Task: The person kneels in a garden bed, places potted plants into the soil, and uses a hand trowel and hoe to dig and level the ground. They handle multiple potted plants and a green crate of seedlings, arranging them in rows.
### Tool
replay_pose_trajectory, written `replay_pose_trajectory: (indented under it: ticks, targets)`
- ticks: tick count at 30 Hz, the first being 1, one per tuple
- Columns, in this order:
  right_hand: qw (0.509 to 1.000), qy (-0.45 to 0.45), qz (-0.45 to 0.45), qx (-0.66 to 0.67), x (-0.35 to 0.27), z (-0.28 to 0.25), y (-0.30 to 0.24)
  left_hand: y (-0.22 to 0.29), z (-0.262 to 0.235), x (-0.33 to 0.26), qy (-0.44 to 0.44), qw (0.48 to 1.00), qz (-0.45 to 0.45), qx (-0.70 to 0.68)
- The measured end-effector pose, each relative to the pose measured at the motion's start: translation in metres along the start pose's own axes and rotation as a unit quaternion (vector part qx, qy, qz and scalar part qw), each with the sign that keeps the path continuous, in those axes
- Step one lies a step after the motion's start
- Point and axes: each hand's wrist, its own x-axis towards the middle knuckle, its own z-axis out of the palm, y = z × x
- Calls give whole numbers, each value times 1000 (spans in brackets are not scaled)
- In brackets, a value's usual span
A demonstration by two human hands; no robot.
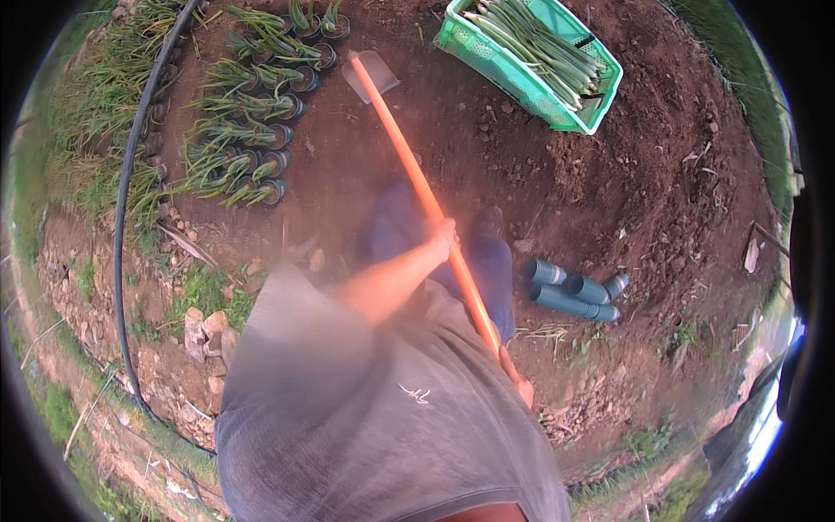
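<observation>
A hoe with a long orange handle (407, 158) slants across the front of my body. Its flat metal blade (376, 75) rests on the soil at the far end. Midway along the handle, my left hand (443, 238) is closed around it. Lower down by my right side, my right hand (517, 380) grips the handle's near end, partly hidden by my shirt. Beyond the blade to the right stands a green plastic crate (500, 71) holding a bundle of long green onions (546, 48).
Several potted leafy plants (248, 139) stand in rows at the left. A black hose (123, 200) curves along the left side. Stacks of empty dark green pots (570, 303) lie right of my legs. Stones (209, 332) lie at the lower left, and loose soil (648, 157) is heaped at the right.
</observation>
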Motion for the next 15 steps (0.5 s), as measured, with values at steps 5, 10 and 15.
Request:
replay_pose_trajectory:
  ticks: [5,10,15]
  targets:
    - [994,39,-103,7,36,-30,20,17,42,20,7,999,40,-7]
    - [999,-4,-41,-36,10,-76,108,-84,105,-8,16,1000,17,3]
    - [997,-29,46,-56,-33,-122,215,-203,176,-47,29,1000,8,-7]
